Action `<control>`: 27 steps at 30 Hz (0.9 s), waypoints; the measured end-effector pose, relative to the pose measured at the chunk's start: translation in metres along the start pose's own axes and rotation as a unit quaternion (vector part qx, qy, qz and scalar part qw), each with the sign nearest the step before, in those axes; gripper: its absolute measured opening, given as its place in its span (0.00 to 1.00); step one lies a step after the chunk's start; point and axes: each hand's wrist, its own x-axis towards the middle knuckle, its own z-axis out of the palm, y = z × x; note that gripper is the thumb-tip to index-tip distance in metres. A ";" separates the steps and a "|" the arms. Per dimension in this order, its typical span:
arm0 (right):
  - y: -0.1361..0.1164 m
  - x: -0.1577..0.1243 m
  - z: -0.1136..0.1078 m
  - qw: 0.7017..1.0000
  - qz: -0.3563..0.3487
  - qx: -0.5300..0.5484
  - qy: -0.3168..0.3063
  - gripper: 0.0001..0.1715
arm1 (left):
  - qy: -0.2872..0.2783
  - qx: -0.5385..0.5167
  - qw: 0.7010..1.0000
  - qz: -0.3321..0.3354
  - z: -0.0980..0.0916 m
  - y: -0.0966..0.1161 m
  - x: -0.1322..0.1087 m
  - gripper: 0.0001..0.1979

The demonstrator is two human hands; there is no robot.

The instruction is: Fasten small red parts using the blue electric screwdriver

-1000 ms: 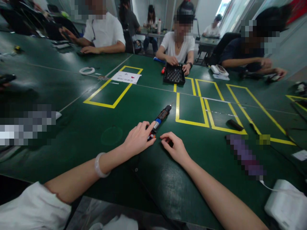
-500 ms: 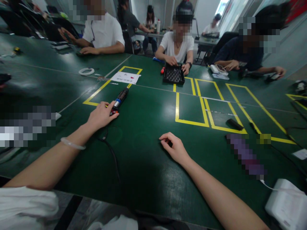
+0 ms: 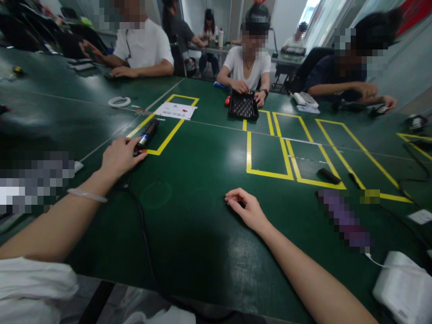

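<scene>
My left hand grips the near end of a corded electric screwdriver, a dark cylinder with a blue and silver band and a bit of orange at its end. The tool lies at a slant over the left yellow-taped rectangle. From beneath the hand a black cable runs towards me and over the table's front edge. My right hand rests on the green table, fingers loosely curled in towards the thumb, with nothing visible in them.
A printed paper lies beyond the screwdriver, a white ring to its left. Across the table a person handles a black tray. To the right are a black cylindrical piece, a blurred phone-like slab and a white charger.
My left hand has moved left with the screwdriver, from right of the taped rectangle to over it. The cable has shifted along. My right hand has stayed put.
</scene>
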 end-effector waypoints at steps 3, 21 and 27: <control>0.001 0.001 0.002 1.000 0.005 0.009 0.002 0.09 | 0.026 -0.003 0.999 -0.022 -0.004 0.008 -0.008 0.28; 0.005 0.025 0.021 0.992 0.062 0.103 0.047 0.13 | -0.195 -0.604 0.752 0.178 -0.052 0.162 -0.069 0.16; 0.002 0.021 0.016 0.982 0.049 0.183 -0.010 0.17 | -0.282 -0.663 0.666 0.191 -0.041 0.195 -0.084 0.15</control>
